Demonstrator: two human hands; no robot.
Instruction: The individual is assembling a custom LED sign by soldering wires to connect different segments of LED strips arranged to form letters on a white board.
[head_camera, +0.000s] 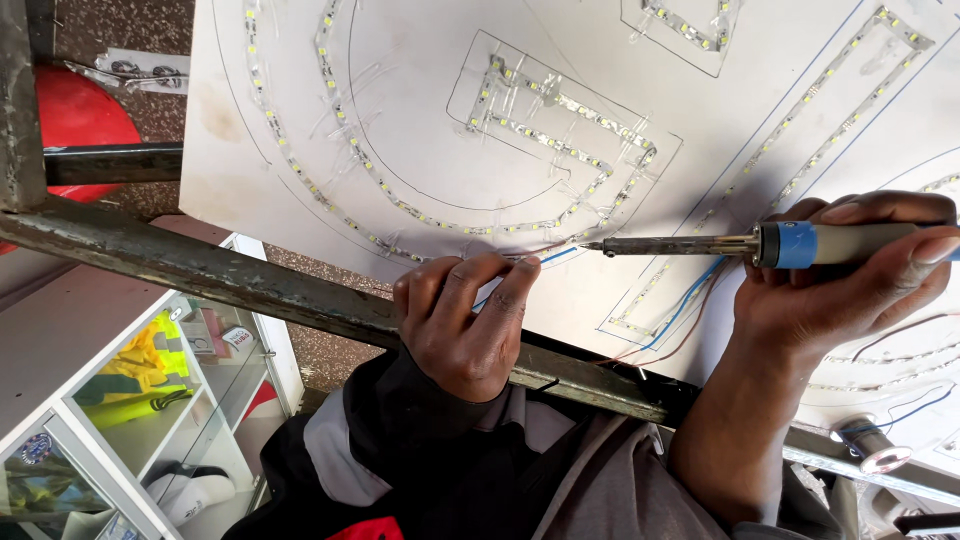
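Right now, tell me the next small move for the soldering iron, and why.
Probably ease the soldering iron in the right hand a little leftward, so its tip meets the blue wire end. The left hand pinches that wire against the white board right by the end of the LED strip, and the tip sits just short of it, seemingly not touching.

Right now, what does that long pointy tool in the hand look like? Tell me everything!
The soldering iron lies almost level across the white board. It has a thin, dark, worn metal shaft ending in a pointed tip, then a blue collar and a grey handle. The right hand wraps around the handle, thumb along the top. The tip points left and sits just beside the fingertips of the left hand, which pinch a thin blue wire near a strip of small LEDs. Whether the tip touches the wire cannot be told.
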